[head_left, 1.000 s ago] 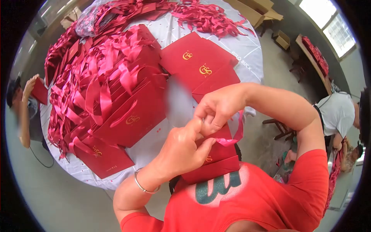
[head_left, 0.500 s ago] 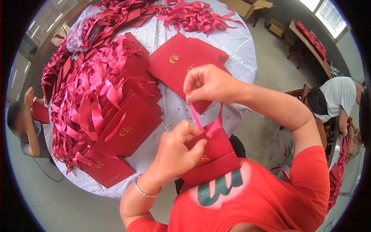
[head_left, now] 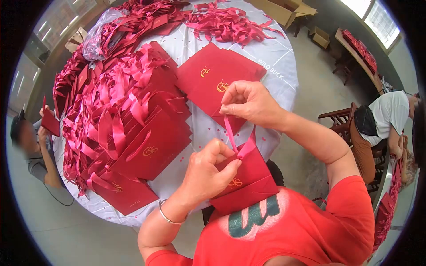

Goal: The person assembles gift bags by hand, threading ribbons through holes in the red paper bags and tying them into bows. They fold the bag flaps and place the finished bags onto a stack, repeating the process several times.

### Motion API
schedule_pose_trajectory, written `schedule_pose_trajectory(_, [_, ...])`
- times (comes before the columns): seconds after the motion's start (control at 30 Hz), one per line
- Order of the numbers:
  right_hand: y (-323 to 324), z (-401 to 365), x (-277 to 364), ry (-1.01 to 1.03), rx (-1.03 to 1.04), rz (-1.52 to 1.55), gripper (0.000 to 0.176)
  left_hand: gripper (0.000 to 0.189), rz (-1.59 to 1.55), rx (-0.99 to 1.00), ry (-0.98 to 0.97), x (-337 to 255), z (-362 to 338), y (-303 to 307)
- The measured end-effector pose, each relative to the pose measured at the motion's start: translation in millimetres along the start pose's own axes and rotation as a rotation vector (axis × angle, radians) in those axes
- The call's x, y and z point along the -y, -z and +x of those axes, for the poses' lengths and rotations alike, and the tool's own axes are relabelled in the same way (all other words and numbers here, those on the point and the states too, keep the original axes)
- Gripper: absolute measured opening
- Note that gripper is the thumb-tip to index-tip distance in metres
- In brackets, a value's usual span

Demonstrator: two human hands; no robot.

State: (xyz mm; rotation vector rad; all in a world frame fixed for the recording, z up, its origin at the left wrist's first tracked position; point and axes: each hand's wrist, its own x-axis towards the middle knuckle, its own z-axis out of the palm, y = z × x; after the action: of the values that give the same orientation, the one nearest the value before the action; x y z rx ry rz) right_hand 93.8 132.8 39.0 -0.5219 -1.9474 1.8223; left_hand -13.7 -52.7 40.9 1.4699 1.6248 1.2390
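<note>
So the small red paper gift bag with a gold logo (head_left: pixel 253 170) is just below the middle of the frame, base right up against the bright red T-shirt (head_left: pixel 310 217) of the person wearing the camera. The glossy pink satin ribbon (head_left: pixel 230 133) is the bit that's changed: a second ago both hands were bunched together over the bag, and now they're apart with one strand running pretty much straight up from the rim. Another part loops at the bag's right top corner. Compared with half a second ago it's nearly the same pose, so I'd read it as the ribbon being drawn snug.

Right hand (head_left: pixel 248 104) has the strand's upper end pinched between thumb and fingertips. Left hand (head_left: pixel 208 170), silver bangle (head_left: pixel 163 214) on the wrist, seems to be gripping the bag by its top edge, thumb on the front; can't see what the folded fingers are doing underneath.

Further out, flat red paper bags (head_left: pixel 237 66) lie upper centre on the white patterned tablecloth (head_left: pixel 284 91), and a big packed row of ribboned red bags (head_left: pixel 166 137) fills centre left. Loose pink ribbons (head_left: pixel 230 22) are heaped at the top. There's a person at far left holding something red, plus another in a white top (head_left: pixel 388 113) at far right.
</note>
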Motion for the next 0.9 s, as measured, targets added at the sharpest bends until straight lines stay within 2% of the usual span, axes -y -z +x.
schedule_pose_trajectory(0.2, [-7, -3, -14, 0.018, -0.064, -0.087, 0.009, 0.022, 0.003, -0.031, -0.128, 3, -1, -4])
schedule_pose_trajectory(0.47, [-2, -11, -10, 0.017, -0.075, -0.300, 0.010, 0.022, 0.003, -0.015, -0.172, -4, -4, -6])
schedule_pose_trajectory(0.57, [8, -16, -8, -0.074, -0.055, -0.308, 0.010, 0.024, -0.048, 0.023, -0.255, -5, -6, -7])
schedule_pose_trajectory(0.63, [13, -21, -4, -0.096, -0.026, -0.342, 0.008, 0.023, 0.020, 0.002, -0.224, -10, -4, -7])
schedule_pose_trajectory(0.67, [14, -24, -4, -0.099, -0.024, -0.343, 0.008, 0.022, -0.027, 0.007, -0.060, -9, -2, -9])
schedule_pose_trajectory(0.77, [16, -33, 1, -0.074, -0.028, -0.219, 0.010, 0.019, -0.033, 0.016, 0.050, 1, 3, -7])
schedule_pose_trajectory(0.83, [21, -46, 14, 0.009, 0.047, -0.325, 0.023, 0.016, -0.070, 0.001, 0.070, 4, 3, -9])
schedule_pose_trajectory(0.87, [26, -54, 12, -0.151, 0.139, -0.117, 0.031, 0.014, -0.103, -0.013, 0.087, 5, 4, -10])
schedule_pose_trajectory(0.9, [28, -60, 9, -0.186, 0.193, -0.091, 0.033, 0.014, -0.106, -0.018, 0.088, 6, 4, -9])
